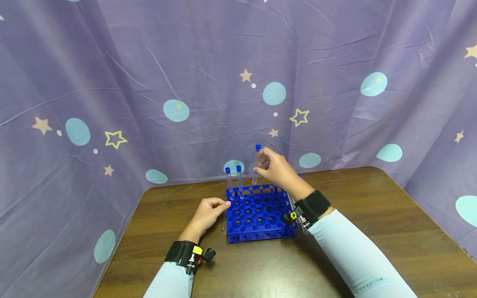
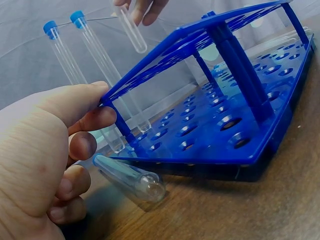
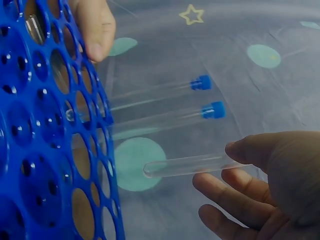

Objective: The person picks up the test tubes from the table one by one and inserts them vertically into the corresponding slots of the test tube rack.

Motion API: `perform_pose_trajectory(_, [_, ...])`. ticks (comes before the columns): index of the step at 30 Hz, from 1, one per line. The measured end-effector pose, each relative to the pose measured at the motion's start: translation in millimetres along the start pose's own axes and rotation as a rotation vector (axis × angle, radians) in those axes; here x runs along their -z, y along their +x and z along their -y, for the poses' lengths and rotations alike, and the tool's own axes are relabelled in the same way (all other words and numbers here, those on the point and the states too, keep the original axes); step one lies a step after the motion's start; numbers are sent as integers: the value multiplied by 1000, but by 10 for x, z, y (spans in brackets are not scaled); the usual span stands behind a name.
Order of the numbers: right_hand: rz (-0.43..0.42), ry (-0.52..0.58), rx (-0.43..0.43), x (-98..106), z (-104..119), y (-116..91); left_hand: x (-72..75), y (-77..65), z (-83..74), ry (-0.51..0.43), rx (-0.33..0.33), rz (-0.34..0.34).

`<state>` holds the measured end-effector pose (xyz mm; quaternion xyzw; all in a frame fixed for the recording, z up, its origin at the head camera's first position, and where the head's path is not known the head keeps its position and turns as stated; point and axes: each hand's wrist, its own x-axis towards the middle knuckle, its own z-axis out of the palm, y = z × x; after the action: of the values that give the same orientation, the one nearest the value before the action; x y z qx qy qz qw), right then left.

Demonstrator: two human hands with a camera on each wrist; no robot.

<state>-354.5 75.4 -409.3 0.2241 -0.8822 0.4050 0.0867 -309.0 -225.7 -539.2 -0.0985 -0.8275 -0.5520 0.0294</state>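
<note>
My right hand (image 1: 277,167) pinches a clear test tube (image 3: 192,164) with a blue cap between thumb and fingers. The tube hangs upright above the back row of a blue test tube rack (image 1: 261,235), its rounded bottom apart from the holes. With thumb and index finger, my left hand (image 2: 45,135) grips the rack's upper left corner. Two capped test tubes, one at the corner (image 1: 229,179) and another beside it (image 1: 240,178), stand in the back row's left end.
Another capped test tube (image 2: 132,179) lies on the wooden table (image 1: 164,231) along the rack's left side. More tubes (image 1: 304,228) lie to the right, partly hidden by my right wrist. A patterned purple curtain (image 1: 208,136) hangs behind the table.
</note>
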Motion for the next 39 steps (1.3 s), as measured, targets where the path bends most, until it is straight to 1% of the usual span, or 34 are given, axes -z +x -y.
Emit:
perform_pose_trajectory(9, [47, -20, 9, -181, -26, 19, -11, 3, -3, -16, -8, -11])
perform_pose_trajectory(15, [61, -43, 20, -294, -73, 9, -7, 8, 10, 3, -9, -6])
perform_pose_trajectory(19, [85, -62, 27, -344, -104, 10, 3, 7, 18, 12, -7, 0])
perform_pose_trajectory(25, [132, -97, 10, -384, -142, 3, 12, 11, 10, 11, -6, 13])
perform_pose_trajectory(30, [142, -114, -1, -398, -154, -4, 11, 16, 6, 0, -5, 18])
perform_pose_trajectory(39, [187, -121, -8, -419, -159, -5, -2, 12, 2, 7, -10, 4])
